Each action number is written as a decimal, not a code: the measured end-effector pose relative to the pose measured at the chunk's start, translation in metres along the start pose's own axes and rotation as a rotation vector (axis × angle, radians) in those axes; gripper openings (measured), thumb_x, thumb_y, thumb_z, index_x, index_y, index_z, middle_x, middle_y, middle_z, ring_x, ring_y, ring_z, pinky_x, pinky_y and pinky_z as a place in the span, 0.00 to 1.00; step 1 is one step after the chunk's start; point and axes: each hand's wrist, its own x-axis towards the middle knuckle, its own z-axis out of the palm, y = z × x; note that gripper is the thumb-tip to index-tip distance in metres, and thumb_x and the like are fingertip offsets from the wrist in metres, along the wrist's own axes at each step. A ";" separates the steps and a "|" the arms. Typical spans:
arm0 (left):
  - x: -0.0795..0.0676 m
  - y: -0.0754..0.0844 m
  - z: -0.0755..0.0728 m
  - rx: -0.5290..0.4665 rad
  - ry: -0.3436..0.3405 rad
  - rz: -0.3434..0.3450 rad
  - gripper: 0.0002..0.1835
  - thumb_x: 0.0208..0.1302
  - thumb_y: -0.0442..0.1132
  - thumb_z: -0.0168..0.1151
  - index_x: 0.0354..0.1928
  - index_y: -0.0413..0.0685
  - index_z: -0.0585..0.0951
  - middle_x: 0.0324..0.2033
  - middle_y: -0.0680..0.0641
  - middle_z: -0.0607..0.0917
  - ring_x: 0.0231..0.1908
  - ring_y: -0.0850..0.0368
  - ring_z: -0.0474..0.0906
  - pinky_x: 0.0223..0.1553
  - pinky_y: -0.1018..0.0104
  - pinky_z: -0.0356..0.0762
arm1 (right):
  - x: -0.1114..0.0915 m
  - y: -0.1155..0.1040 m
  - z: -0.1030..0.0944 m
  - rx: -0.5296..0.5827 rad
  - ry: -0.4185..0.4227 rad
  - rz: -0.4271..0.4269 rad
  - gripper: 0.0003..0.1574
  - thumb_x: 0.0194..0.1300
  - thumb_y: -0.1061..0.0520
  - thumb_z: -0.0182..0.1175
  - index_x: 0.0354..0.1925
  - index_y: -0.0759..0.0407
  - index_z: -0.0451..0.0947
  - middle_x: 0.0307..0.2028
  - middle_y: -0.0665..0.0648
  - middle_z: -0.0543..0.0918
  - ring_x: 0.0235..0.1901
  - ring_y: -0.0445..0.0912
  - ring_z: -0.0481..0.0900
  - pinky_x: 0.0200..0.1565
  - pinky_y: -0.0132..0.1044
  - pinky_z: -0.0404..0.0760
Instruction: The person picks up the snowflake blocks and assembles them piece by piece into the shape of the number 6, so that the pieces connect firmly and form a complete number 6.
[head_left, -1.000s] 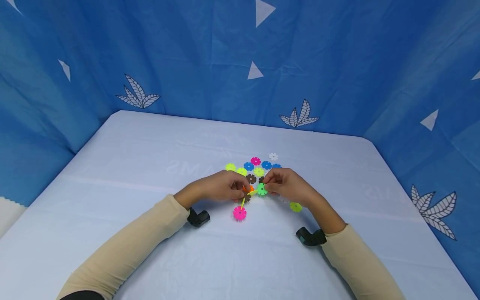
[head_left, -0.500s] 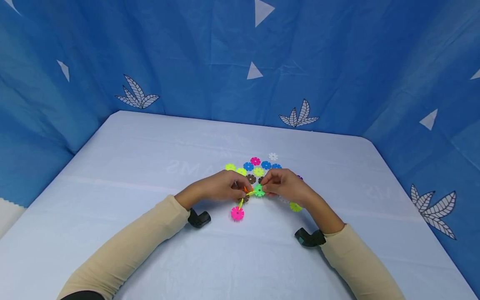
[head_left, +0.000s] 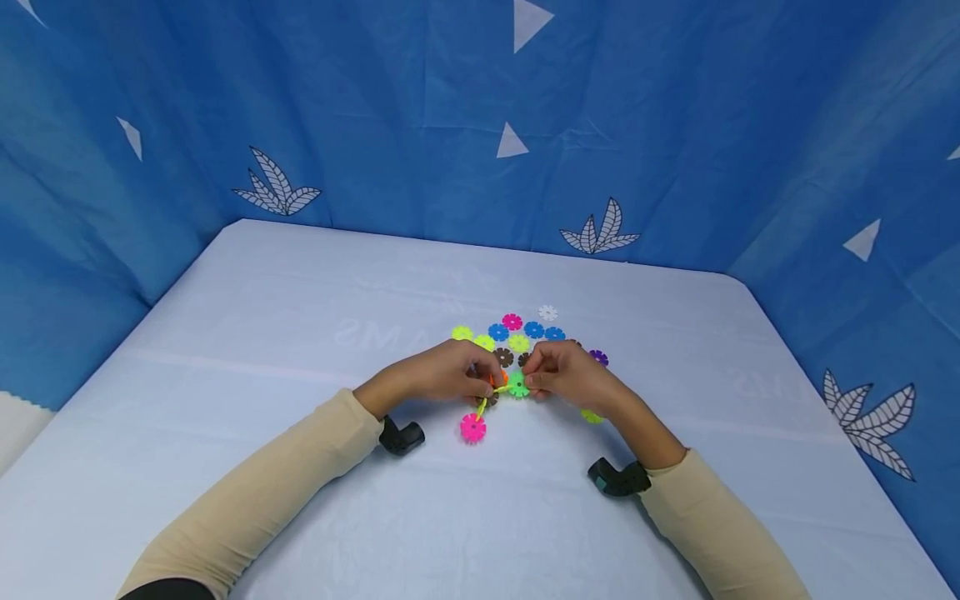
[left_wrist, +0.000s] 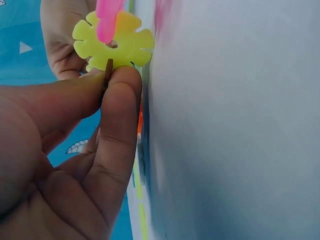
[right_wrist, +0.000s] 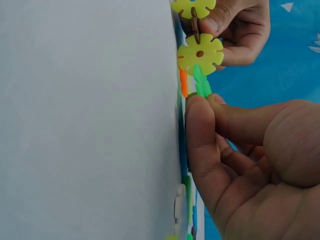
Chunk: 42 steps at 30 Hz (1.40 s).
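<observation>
A chain of slotted plastic snowflake discs hangs between the two hands, close over the table. My left hand [head_left: 453, 371] pinches a brown disc [left_wrist: 108, 70] between thumb and index finger. Slotted into that brown piece are two yellow discs, one nearer the left end [left_wrist: 137, 42] and one toward the right hand [right_wrist: 200, 54]. A pink disc [head_left: 472, 428] ends the chain at the near left. At the other end, my right hand [head_left: 570, 372] holds a green disc [head_left: 518, 384] by its edge, and the green disc meets the yellow one at their slots [right_wrist: 201, 80].
Loose discs lie behind the hands: yellow [head_left: 461, 333], blue [head_left: 498, 332], pink [head_left: 512, 322], white [head_left: 547, 312], brown [head_left: 503, 357] and purple [head_left: 597, 357]. Another yellow disc [head_left: 592, 416] lies under the right wrist. A blue curtain [head_left: 420, 125] hangs beyond the white table [head_left: 300, 292].
The pink end of the chain has swung slightly left. The green disc and right fingers have shifted a little left, toward the left hand. Purple disc now shows beside the right hand.
</observation>
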 end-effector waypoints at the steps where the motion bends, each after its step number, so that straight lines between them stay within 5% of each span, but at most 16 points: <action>1: 0.000 0.000 0.000 0.001 0.001 0.002 0.05 0.67 0.30 0.67 0.42 0.46 0.86 0.30 0.51 0.83 0.29 0.56 0.81 0.36 0.66 0.80 | 0.000 0.000 0.001 0.006 -0.004 -0.004 0.04 0.67 0.70 0.64 0.40 0.66 0.78 0.35 0.61 0.83 0.33 0.51 0.84 0.40 0.38 0.85; 19: -0.002 0.006 0.001 0.017 0.002 -0.025 0.03 0.68 0.31 0.66 0.38 0.47 0.85 0.30 0.52 0.83 0.29 0.58 0.81 0.36 0.67 0.80 | -0.003 -0.006 0.004 -0.070 0.006 -0.021 0.05 0.65 0.69 0.66 0.38 0.62 0.81 0.33 0.57 0.85 0.32 0.51 0.85 0.40 0.40 0.85; 22: -0.002 0.006 0.001 0.023 0.003 -0.021 0.03 0.69 0.31 0.65 0.39 0.47 0.85 0.31 0.52 0.83 0.30 0.58 0.82 0.37 0.68 0.80 | -0.006 -0.009 0.000 -0.161 0.004 -0.032 0.04 0.68 0.66 0.65 0.40 0.59 0.83 0.35 0.55 0.85 0.34 0.50 0.83 0.40 0.40 0.84; 31: -0.005 0.007 -0.003 0.126 0.025 -0.016 0.02 0.70 0.34 0.65 0.40 0.49 0.84 0.32 0.55 0.82 0.35 0.59 0.76 0.41 0.66 0.77 | -0.023 -0.018 -0.035 -0.672 -0.037 0.015 0.12 0.61 0.56 0.74 0.42 0.54 0.84 0.35 0.50 0.80 0.39 0.48 0.76 0.39 0.41 0.79; 42: -0.008 0.003 -0.005 0.144 0.038 -0.013 0.02 0.68 0.36 0.67 0.38 0.46 0.83 0.31 0.55 0.81 0.35 0.59 0.75 0.40 0.66 0.76 | -0.023 -0.013 -0.044 -0.756 -0.093 0.188 0.20 0.56 0.50 0.78 0.43 0.54 0.81 0.36 0.52 0.77 0.38 0.49 0.74 0.36 0.40 0.78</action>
